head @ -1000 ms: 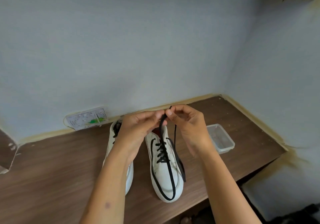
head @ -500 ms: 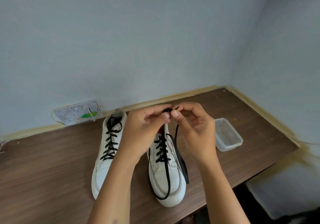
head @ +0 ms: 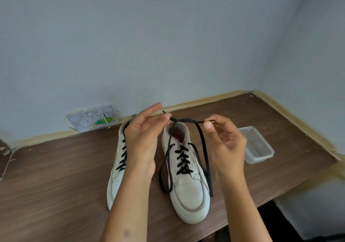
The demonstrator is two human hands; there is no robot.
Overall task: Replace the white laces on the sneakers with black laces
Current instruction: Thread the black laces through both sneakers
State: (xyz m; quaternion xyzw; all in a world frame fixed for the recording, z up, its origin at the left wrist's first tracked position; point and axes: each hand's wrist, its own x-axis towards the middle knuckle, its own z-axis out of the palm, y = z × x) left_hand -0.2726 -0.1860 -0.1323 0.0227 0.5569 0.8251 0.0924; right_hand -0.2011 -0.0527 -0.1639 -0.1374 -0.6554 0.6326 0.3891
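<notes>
Two sneakers (head: 186, 182) black-laced; no white lace seen. Right shoe's black lace (head: 184, 120) pinched by left hand (head: 143, 137) and right hand (head: 224, 140), knot unfinished.

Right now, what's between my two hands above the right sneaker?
In the head view, a short taut stretch of black lace with a knot in it spans from the left hand to the right hand, above the right sneaker.
</notes>
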